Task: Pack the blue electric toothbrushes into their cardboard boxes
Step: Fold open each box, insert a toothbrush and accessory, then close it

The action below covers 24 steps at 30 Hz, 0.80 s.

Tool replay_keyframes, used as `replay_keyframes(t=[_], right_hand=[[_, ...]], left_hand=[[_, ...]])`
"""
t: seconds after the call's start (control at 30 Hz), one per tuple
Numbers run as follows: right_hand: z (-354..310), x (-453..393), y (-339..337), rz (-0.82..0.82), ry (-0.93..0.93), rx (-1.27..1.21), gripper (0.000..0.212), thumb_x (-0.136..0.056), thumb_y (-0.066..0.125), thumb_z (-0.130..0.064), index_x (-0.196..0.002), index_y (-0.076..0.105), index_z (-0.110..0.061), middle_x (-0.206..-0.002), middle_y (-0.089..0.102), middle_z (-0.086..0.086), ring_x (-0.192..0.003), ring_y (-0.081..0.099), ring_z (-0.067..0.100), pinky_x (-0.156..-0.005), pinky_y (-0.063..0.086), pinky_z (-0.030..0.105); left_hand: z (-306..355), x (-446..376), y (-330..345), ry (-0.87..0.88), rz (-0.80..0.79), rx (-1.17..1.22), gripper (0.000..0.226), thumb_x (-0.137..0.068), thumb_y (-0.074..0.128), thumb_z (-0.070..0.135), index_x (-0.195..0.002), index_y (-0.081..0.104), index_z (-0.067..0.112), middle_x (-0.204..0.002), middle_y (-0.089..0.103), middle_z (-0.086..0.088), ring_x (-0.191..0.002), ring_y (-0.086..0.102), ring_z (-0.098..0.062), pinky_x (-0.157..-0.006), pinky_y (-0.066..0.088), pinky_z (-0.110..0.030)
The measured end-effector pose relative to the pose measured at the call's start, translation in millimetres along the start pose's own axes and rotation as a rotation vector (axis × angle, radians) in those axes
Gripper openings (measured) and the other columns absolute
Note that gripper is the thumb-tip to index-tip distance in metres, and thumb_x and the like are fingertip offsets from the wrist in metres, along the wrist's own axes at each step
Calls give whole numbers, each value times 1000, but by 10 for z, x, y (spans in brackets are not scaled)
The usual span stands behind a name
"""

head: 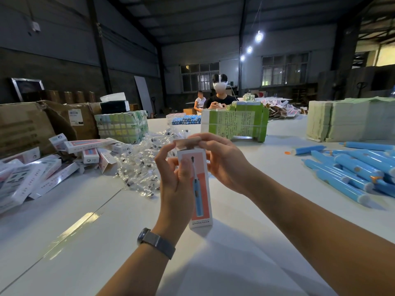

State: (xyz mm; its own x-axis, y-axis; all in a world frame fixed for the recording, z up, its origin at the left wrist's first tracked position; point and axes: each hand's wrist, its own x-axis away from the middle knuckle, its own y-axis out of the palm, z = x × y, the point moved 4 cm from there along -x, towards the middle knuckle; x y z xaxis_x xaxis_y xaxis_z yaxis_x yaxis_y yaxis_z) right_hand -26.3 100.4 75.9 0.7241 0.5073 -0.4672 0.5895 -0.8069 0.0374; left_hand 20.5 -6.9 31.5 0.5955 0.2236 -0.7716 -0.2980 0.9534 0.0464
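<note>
where the glossy white table runs leftward, slim printed cardboard boxes lie heaped before dented brown cartons, with crinkly clear packets of brush heads beside them. at centre, the left hand curls its fingers round an upright box, pink and white, showing a blue brush; the right hand pinches its raw-cardboard top flap. smooth blue electric toothbrushes, cylindrical, pile at the right. beyond stand strapped green paper bundles, a seated person wearing a white headset, and a dim metal-roofed warehouse with hanging bulbs.
</note>
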Motion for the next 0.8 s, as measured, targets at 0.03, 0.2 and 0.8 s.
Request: replay_keyframes(t=[0.03, 0.2, 0.8], right_hand=[[-1, -3, 3, -4, -5, 10, 22, -87, 48, -22, -96, 68, -18, -91, 65, 2, -97, 58, 23, -88, 43, 39], [17, -7, -5, -19, -40, 51, 22, -84, 45, -22, -92, 62, -12, -90, 59, 11, -97, 53, 31, -90, 41, 45], [26, -26, -20, 2, -146, 203, 7, -89, 61, -18, -87, 66, -22, -78, 65, -4, -73, 63, 8, -66, 50, 19]], left_hand=[[-7, 2, -4, -8, 2, 17, 21, -106, 33, 32, -124, 27, 42, -100, 60, -8, -83, 69, -14, -68, 57, -23], [-37, -1, 12, 48, -20, -73, 21, -106, 32, 35, -125, 28, 44, -97, 61, 1, -86, 69, -12, -66, 56, -21], [5, -15, -21, -8, 24, 1, 15, -108, 34, 21, -118, 42, 30, -97, 63, -3, -83, 69, -20, -72, 61, -43]])
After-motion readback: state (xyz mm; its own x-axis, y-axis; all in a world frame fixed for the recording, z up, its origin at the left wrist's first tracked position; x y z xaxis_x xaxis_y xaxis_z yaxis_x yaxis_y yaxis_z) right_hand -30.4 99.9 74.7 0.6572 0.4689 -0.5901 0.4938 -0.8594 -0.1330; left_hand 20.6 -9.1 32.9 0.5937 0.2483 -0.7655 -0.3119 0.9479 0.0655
